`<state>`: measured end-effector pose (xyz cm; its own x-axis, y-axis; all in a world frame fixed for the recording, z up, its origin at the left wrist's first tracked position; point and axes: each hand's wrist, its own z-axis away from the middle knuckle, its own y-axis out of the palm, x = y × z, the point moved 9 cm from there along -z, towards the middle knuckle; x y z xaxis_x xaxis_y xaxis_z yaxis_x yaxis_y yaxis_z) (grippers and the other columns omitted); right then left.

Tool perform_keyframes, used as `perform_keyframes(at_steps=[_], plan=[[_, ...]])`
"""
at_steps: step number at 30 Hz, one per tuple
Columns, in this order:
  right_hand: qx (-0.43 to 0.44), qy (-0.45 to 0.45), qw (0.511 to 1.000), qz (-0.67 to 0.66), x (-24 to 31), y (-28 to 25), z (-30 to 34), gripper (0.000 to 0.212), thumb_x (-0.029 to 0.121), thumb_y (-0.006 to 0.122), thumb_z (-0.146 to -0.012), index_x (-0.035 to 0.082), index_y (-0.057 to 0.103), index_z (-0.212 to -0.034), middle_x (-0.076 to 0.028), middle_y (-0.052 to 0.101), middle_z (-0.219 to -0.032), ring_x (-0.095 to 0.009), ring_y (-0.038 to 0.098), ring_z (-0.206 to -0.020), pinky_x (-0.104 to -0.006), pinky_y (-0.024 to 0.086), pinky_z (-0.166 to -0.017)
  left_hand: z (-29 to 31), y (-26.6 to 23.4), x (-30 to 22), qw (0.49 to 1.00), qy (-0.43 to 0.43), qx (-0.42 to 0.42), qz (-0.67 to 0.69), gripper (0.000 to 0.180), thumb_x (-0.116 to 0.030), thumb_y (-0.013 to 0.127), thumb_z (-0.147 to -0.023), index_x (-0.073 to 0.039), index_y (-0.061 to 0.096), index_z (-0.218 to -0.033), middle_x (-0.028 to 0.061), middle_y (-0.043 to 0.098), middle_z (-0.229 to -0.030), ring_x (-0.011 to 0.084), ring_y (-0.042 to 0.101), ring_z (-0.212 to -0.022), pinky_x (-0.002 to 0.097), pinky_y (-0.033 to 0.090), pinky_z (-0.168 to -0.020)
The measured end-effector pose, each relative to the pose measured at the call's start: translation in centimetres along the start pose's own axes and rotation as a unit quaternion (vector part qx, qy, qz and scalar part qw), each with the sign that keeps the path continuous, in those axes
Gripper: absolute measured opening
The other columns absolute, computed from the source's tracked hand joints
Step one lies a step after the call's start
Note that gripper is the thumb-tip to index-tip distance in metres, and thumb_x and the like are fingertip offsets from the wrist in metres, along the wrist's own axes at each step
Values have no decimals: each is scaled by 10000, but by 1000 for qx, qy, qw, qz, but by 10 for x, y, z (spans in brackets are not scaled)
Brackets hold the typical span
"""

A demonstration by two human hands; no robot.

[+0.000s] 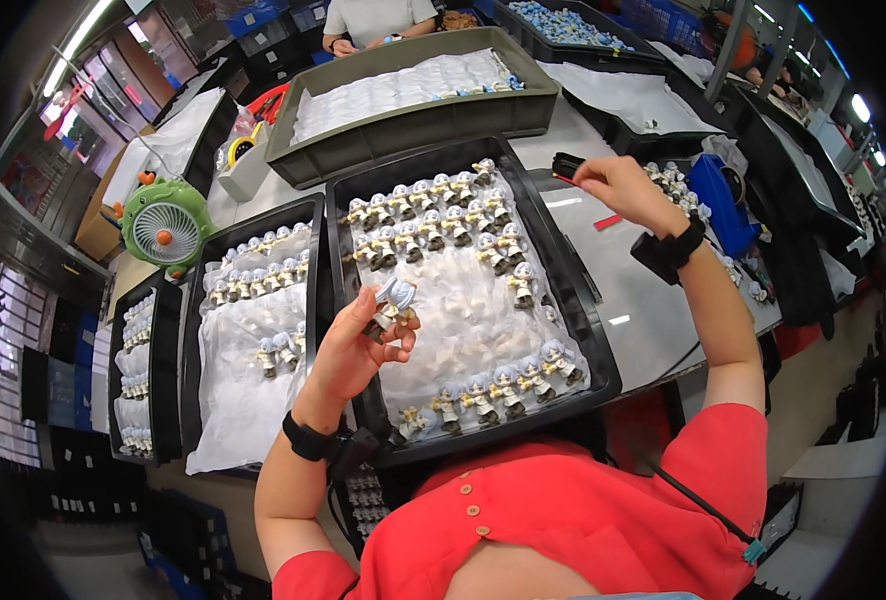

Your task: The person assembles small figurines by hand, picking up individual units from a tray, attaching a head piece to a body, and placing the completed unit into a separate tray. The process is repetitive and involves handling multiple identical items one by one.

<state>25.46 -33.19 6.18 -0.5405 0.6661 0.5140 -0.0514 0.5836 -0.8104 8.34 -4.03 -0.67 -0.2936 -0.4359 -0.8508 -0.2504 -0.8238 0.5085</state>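
Red buttoned shirt (573, 510) filled my near view. Left grip (348, 345) held a small pale-blue-haired figurine (397, 296) above the black rectangular tray (591, 340); right grip (628, 190) was at a black object (566, 163), closure I couldn't tell.

Bright overhead tube light (78, 45) upper left, small lamp (860, 107) glowing right; glare streaks on tabletop (648, 300). Fisheye bends straight edges, corners go black; far background dim, soft; centre fairly sharp.
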Motion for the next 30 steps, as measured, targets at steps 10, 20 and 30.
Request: perform_keyframes(at_steps=[10,20,30], plan=[[-20,110,973,201,-159,51,-10,160,50,567,-746,20,596,-901,-226,641,-826,-391,635,-799,-462,491,-715,0,-4,4,1000,-10,-25,-5,465,-443,428,-971,-55,499,-1215,117,614,-994,167,605,-790,320,539,-682],[104,168,932,305,-165,65,-8,217,65,550,-717,-46,667,-863,-267,647,-855,-408,631,-904,-450,513,-804,-3,5,4,1000,1,5,20,409,-383,381,-1000,-58,465,-1235,121,583,-1064,158,597,-813,305,531,-696],[145,100,950,258,-155,76,0,232,11,590,-635,3,576,-866,-247,629,-807,-423,613,-841,-454,491,-779,-4,4,5,999,4,12,39,413,-354,387,-1002,-53,436,-1281,129,573,-1103,160,604,-841,308,549,-730]])
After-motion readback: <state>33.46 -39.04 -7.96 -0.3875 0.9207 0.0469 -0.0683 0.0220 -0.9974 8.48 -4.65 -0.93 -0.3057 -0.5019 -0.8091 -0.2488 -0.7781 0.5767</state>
